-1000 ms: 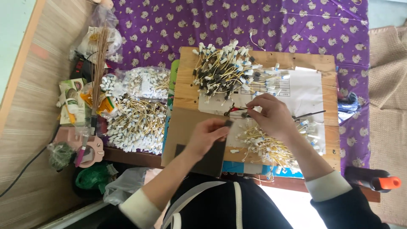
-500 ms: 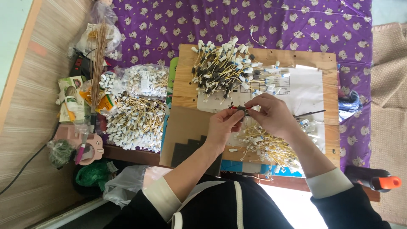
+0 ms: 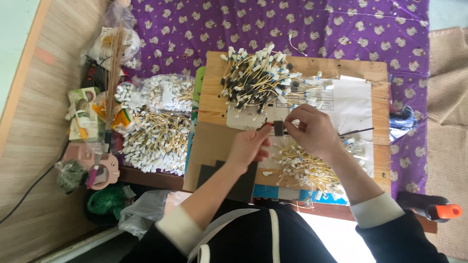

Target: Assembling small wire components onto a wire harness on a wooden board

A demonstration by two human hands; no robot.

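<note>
My left hand [image 3: 249,146] and my right hand [image 3: 312,130] meet over a wooden board [image 3: 217,83]. Between their fingertips they pinch a small dark sleeve piece [image 3: 278,128] with a thin wire running through it. A heap of finished yellow wires with white plugs and dark sleeves [image 3: 258,83] lies at the board's far side. Loose yellow wires [image 3: 307,168] are piled under my right wrist. Dark foam sheets [image 3: 234,180] lie below my left forearm, on a brown card.
Bags and piles of white-plugged yellow wires [image 3: 156,134] lie left of the board on the purple patterned cloth [image 3: 341,29]. A white paper sheet [image 3: 353,104] covers the board's right part. A black and orange glue gun [image 3: 431,208] lies at the lower right. Clutter lines the wooden floor at left.
My left hand has risen from the foam sheets toward the right hand and now joins it on the sleeve piece. The right hand stayed roughly in place.
</note>
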